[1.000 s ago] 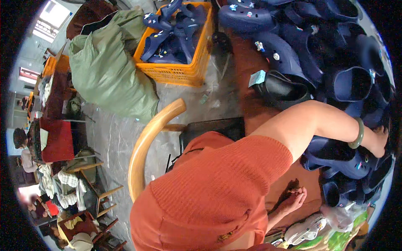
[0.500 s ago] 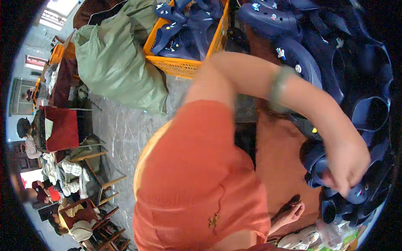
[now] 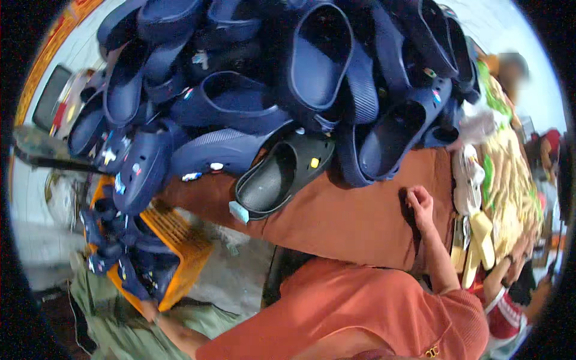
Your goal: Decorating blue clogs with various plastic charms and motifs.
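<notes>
My left hand is low on the left, at the near corner of an orange plastic crate. It meets the end of a dark blue clog in the crate; its fingers are too hidden to show a grip. My right hand rests over the brown cloth, fingers curled in, with nothing seen in them. Between the hands, a black clog with a yellow charm and a pale blue tag lies at the cloth's edge. Behind it are heaped several dark blue clogs, many with small charms.
White clogs and pale yellow strips lie at the right, by a patterned yellow-green cover. Another person's arm reaches in there. A green sack lies beside the crate at lower left.
My left hand has swung from the clog heap to the orange crate. The view has turned right, bringing the heap to the front. My right hand stays curled over the cloth.
</notes>
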Action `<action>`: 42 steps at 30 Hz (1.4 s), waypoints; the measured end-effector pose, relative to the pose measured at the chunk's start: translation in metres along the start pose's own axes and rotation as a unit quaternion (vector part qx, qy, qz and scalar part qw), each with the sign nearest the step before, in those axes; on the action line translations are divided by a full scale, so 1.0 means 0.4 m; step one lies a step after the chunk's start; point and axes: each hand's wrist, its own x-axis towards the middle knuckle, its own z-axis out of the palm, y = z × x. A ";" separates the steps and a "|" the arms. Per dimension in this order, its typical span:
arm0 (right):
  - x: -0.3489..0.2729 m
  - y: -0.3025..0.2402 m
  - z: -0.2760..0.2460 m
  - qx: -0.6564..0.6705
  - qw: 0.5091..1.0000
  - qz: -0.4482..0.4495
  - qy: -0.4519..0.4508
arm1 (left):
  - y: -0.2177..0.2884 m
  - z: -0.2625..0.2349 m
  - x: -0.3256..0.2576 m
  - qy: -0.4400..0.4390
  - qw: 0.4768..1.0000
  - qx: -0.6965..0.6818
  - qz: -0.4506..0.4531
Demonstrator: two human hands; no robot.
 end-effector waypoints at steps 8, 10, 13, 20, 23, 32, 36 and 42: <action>-0.002 -0.016 0.015 0.003 0.999 -0.023 0.026 | 0.014 0.202 -0.184 0.051 0.896 0.078 -0.434; -0.003 -0.040 0.022 0.024 1.000 0.010 0.009 | -0.019 0.194 -0.173 0.084 0.952 0.130 -0.266; 0.013 0.006 0.022 0.033 0.999 -0.034 -0.012 | -0.075 0.206 -0.190 0.097 0.962 0.126 -0.223; 0.002 0.016 0.013 0.047 0.998 -0.040 -0.008 | -0.044 0.052 -0.095 0.143 0.964 -0.102 -0.199; 0.007 0.003 0.015 0.075 0.996 -0.025 -0.029 | -0.154 -0.039 -0.017 0.298 0.884 -0.309 -0.183; -0.011 0.022 -0.001 0.061 0.995 -0.051 -0.055 | 0.043 -0.868 -0.091 0.464 0.694 -0.534 -0.132; -0.011 0.028 -0.011 0.116 0.991 -0.022 -0.070 | 0.224 -1.136 -0.253 0.480 0.642 -0.598 0.008; -0.002 -0.044 -0.041 0.482 0.868 0.005 -0.122 | 0.554 -1.386 -0.458 0.354 0.561 -0.381 0.643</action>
